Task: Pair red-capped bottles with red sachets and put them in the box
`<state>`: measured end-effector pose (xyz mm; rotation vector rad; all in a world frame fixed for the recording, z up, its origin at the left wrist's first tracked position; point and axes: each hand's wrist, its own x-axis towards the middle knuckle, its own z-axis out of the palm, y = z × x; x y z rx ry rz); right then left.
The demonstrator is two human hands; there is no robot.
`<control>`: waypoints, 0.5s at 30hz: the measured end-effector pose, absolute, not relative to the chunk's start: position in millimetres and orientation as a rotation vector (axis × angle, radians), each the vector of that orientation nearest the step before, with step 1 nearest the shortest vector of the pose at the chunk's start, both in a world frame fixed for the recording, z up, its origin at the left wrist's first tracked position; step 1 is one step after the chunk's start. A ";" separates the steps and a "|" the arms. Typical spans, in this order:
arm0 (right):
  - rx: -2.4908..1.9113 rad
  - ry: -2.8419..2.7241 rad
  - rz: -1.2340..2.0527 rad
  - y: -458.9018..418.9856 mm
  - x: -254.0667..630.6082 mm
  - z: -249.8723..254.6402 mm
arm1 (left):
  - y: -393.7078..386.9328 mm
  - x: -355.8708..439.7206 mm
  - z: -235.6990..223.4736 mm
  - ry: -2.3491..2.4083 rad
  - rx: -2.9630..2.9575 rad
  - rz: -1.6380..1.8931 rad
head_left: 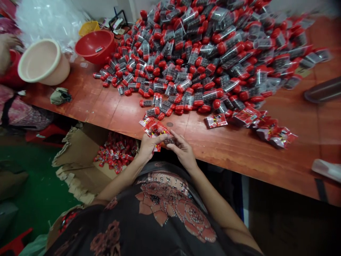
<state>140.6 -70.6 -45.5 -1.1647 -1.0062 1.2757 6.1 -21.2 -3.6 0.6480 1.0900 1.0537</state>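
My left hand (147, 145) is closed on a red printed packet (152, 127) at the near edge of the red wooden table (106, 110). My right hand (182, 149) pinches a small clear tube with a dark filling (168, 140) right beside the packet's lower end. Both hands meet just below the table edge, above my lap. A big heap of clear tubes with red caps (207, 53) covers the table's far half. Loose red packets (266, 126) lie to the right of my hands.
A cream basin (44, 62) and a red bowl (94, 46) stand at the table's left end, near another person's arm (5, 49). A torn cardboard box (80, 160) with filled packets (115, 153) sits on the green floor at my left. Clear plastic bags (50, 17) lie behind the basins.
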 end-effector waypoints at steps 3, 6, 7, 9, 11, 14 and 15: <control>-1.199 -0.977 1.303 -71.1 145.8 -46.6 | -22.7 6.4 -7.1 1.093 0.628 0.987; -1.191 -0.847 1.385 -72.8 145.6 -43.5 | -22.2 6.2 -11.1 1.073 0.604 0.962; -1.182 -0.814 1.408 -73.4 145.2 -42.1 | -22.1 6.3 -11.7 1.068 0.606 0.977; -1.167 -0.785 1.429 -73.9 144.4 -39.3 | -23.0 7.3 -11.1 1.062 0.632 0.996; -1.165 -0.798 1.413 -73.9 143.6 -37.2 | -26.0 9.4 -9.4 1.057 0.661 0.969; -1.185 -0.854 1.374 -73.6 142.1 -36.3 | -31.8 13.1 -8.3 1.044 0.658 0.914; -1.192 -0.876 1.370 -73.6 141.8 -36.7 | -33.0 13.8 -9.0 1.040 0.647 0.913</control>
